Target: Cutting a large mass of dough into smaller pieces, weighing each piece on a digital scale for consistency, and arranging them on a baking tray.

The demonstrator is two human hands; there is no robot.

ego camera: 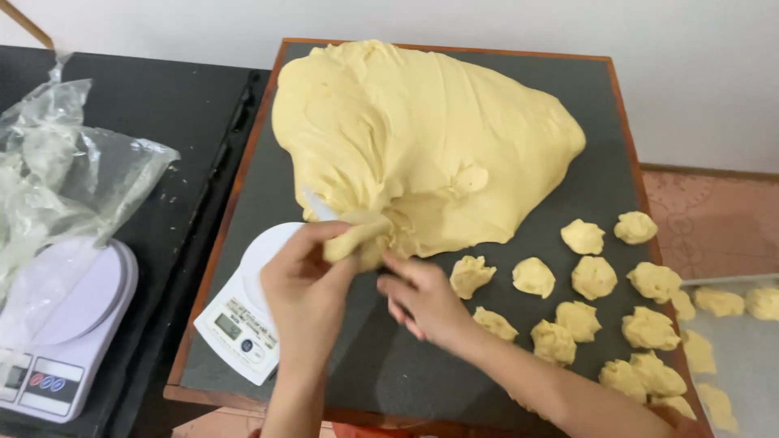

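On a dark wood-framed board (600, 105), left hand (304, 296) pinches a dough piece (357, 242) with a white scraper (318, 207), mostly hidden. Right hand (422, 300), blurred, fingers curled at the big dough mass (422, 138). The hand covers the near-left corner scale (235, 320); portions (592, 280) run off the right edge.

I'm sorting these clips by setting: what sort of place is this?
Probably a small home baking workspace: a big dough mass, weighed dough portions and a kitchen scale on a framed board.
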